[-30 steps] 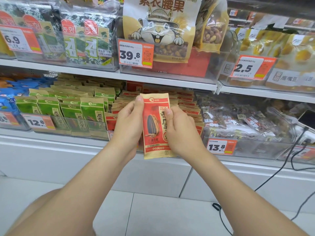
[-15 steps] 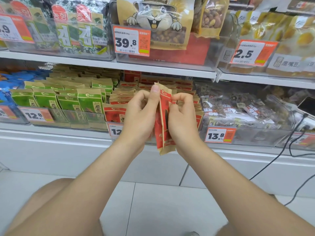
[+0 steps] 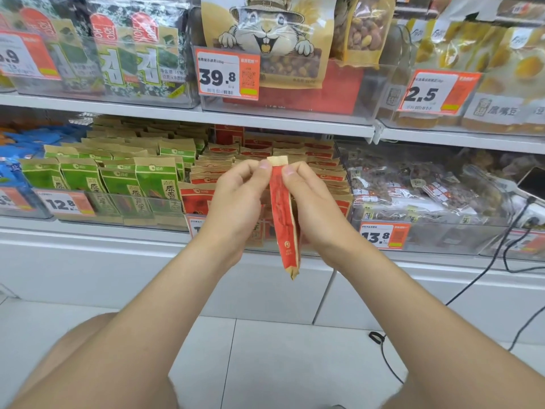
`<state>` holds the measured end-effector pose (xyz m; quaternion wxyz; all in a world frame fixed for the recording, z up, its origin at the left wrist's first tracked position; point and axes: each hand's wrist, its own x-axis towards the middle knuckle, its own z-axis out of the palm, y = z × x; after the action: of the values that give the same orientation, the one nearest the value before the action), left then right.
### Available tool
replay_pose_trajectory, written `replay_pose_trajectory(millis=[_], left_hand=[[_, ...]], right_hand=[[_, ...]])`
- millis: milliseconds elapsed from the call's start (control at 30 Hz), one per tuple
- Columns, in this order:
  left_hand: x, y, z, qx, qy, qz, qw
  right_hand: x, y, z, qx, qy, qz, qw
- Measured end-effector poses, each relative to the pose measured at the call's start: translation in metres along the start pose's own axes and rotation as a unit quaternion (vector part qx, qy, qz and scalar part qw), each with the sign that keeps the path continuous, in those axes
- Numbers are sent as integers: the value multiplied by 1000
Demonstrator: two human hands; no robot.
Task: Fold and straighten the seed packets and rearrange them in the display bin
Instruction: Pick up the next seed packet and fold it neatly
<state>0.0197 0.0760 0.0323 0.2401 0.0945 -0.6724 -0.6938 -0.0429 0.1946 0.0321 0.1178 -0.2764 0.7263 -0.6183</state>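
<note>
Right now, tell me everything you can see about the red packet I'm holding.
The red seed packet is folded lengthwise into a narrow strip, held upright and edge-on in front of the bin of matching red packets. It looks like kraft paper: tan top and bottom ends, red middle, small round logo low down. The left hand and right hand pinch its top.

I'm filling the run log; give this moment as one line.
left hand: grip on red seed packet | right hand: grip on it | packet: folded narrow, upright | place: before display bin
</note>
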Motion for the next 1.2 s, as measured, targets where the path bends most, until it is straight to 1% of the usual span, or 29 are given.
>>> replay_pose_trajectory(millis=[67, 200, 267, 333, 467, 533, 600, 667, 733, 800, 867, 900, 967, 1033, 1200], left_hand=[[-2, -2, 2, 60, 6, 54, 997], [-2, -5, 3, 124, 8, 95, 988], [0, -7, 2, 160, 16, 106, 981], [2, -8, 0, 161, 35, 101, 981], [4, -8, -4, 104, 89, 78, 987], [6, -6, -6, 80, 103, 64, 989], [6, -4, -9, 66, 71, 46, 994], [4, -2, -10, 109, 14, 40, 993], [0, -1, -9, 171, -15, 80, 982], [-3, 0, -8, 216, -14, 138, 966], [-7, 1, -8, 235, -21, 184, 954], [-8, 2, -9, 236, -28, 198, 951], [-9, 3, -11, 221, -44, 209, 951], [-10, 4, -12, 201, -50, 207, 956], [-9, 5, -14, 188, -107, 167, 962]], right_hand=[[-1, 0, 1, 25, -4, 28, 999], [-2, -1, 0, 75, -24, 47, 996], [-2, -2, -2, 71, -39, 40, 996], [-2, -5, -8, 51, -68, 30, 996], [-4, -8, -23, 8, -156, 17, 988], [-4, -6, -24, 4, -167, 28, 986], [-2, -2, -20, -20, -129, 20, 991], [0, 3, -15, -33, -76, -8, 997], [3, 6, -11, -37, -27, -22, 999], [4, 7, -8, -34, 21, -27, 999], [3, 4, -6, -28, 57, -38, 997], [2, 2, -5, -23, 61, -40, 997], [0, 0, -6, 6, 39, -26, 999], [-2, -2, -12, 48, -6, -7, 999], [2, -2, -27, 107, -103, 7, 989]])
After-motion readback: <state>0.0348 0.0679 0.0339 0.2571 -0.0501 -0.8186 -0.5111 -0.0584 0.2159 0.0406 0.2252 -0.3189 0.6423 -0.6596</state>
